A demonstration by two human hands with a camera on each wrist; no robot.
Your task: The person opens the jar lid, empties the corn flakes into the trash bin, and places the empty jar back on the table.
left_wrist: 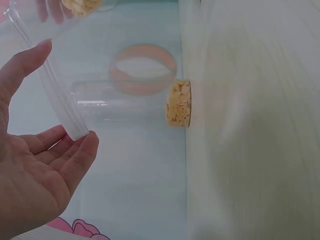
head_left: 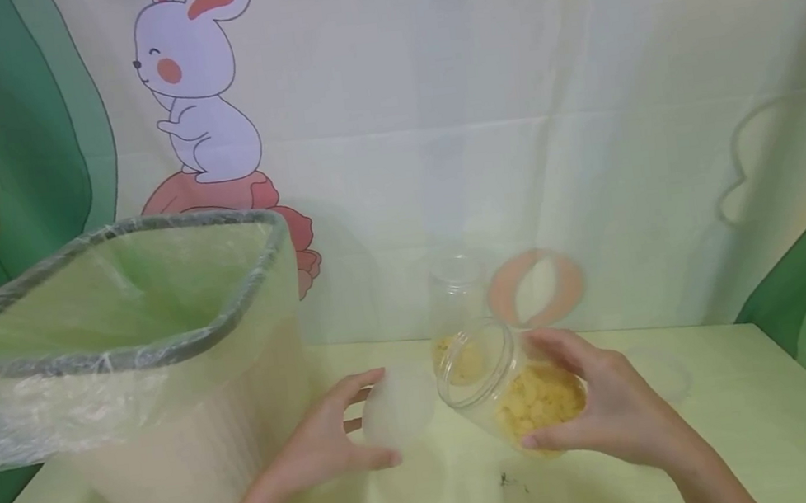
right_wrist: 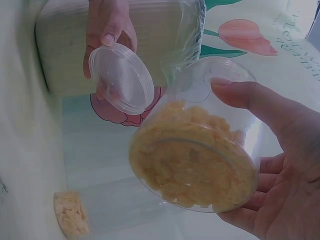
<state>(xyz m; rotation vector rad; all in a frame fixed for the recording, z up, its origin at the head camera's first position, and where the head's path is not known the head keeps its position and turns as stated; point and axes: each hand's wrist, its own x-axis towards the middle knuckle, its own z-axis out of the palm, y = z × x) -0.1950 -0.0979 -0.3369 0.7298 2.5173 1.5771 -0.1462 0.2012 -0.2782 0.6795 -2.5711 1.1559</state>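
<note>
My left hand (head_left: pixel 331 442) grips a round translucent lid (head_left: pixel 400 405) by its edge, thumb and fingers on opposite sides. In my right hand (head_left: pixel 607 407) is a clear wide-mouthed jar (right_wrist: pixel 195 155) with pale yellow flakes (head_left: pixel 543 401) in its lower part. This jar is tilted, its uncovered mouth turned left towards the lid. Lid and jar are a small distance apart in the head view. Behind them a second, narrower clear jar (head_left: pixel 457 299) stands upright on the table, with a shallow layer of similar flakes (left_wrist: pixel 179 103) at its bottom.
A pale bin (head_left: pixel 195 458) lined with a clear plastic bag (head_left: pixel 55 407) stands on the left of the table (head_left: pixel 774 425). A clear round lid-like piece (head_left: pixel 659 372) lies right of my right hand. A printed curtain (head_left: pixel 373 122) hangs behind everything.
</note>
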